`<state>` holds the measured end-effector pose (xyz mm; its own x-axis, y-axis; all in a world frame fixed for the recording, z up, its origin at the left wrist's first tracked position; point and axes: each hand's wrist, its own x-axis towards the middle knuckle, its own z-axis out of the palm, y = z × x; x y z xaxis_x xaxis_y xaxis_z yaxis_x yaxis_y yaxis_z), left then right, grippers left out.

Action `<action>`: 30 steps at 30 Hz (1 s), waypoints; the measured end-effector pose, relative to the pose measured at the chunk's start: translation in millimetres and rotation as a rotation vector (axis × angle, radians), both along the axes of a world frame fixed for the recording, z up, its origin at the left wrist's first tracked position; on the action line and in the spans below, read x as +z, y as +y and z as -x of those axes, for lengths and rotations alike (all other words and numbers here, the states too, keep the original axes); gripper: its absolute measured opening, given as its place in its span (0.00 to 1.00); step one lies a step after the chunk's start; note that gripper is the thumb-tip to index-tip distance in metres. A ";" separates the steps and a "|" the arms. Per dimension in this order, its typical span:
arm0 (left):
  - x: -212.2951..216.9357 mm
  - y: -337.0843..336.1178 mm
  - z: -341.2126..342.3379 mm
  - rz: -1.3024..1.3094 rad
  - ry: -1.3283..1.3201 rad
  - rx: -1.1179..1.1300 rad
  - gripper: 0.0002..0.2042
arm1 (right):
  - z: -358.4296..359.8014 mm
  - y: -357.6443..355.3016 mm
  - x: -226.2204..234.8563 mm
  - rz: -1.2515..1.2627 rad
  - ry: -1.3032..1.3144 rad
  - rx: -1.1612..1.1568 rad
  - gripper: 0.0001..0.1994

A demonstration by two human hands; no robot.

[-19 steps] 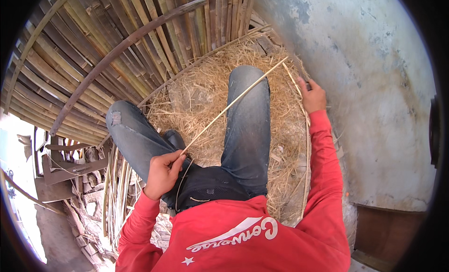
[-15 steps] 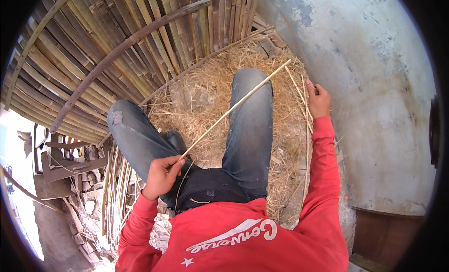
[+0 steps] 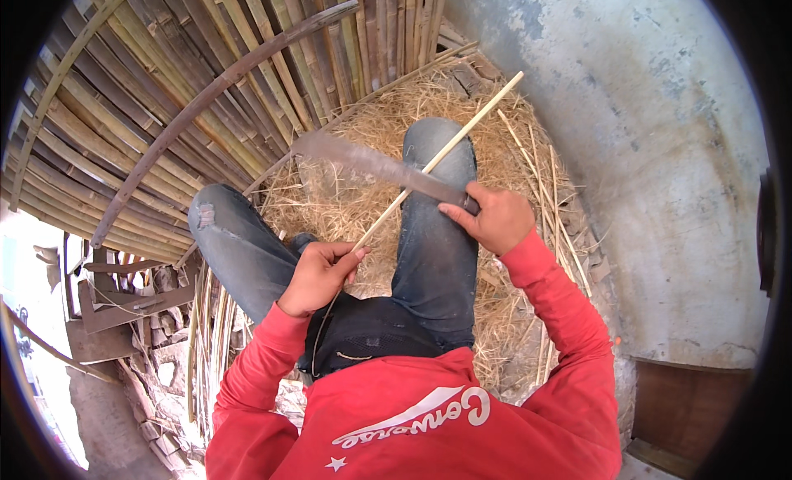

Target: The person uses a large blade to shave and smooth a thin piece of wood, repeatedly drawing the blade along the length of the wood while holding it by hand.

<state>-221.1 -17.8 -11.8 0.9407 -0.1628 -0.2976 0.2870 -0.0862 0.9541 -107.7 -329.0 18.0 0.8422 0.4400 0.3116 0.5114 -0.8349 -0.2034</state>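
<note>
We hold a pale, thin strip (image 3: 464,133) in our left hand (image 3: 318,275), its grip closed with the thumb pressed on the strip's near part, below and to the left of the right knee (image 3: 423,138). From there the strip slants up across that knee, and its far end stands free, above and to the right of the knee. Our right hand (image 3: 505,221), below and to the right of the knee, has its grip closed around the dark handle of a long knife (image 3: 381,164). The blade, blurred toward its tip, crosses just below the knee and reaches well to the left of it. Knife and strip cross there; we cannot tell whether they touch.

Around the knee we see dry, straw-like shavings (image 3: 346,200) thickly spread. Loose strips (image 3: 548,206) lie to the right of the knee, and past them, farther right, rises a weathered grey-blue wall (image 3: 660,150). Above and to the left of the knee we face a broad panel of bamboo slats (image 3: 165,63), with a dark curved pole (image 3: 219,82) across it. Well below and to the left of the knee is a bunch of pale strips (image 3: 213,340). A brown wooden board (image 3: 689,406) shows far below and to the right of the knee.
</note>
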 end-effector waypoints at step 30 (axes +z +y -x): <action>-4.8 -17.4 -39.3 -0.196 -0.218 -0.019 0.21 | 3.9 6.1 8.2 0.023 0.064 0.005 0.28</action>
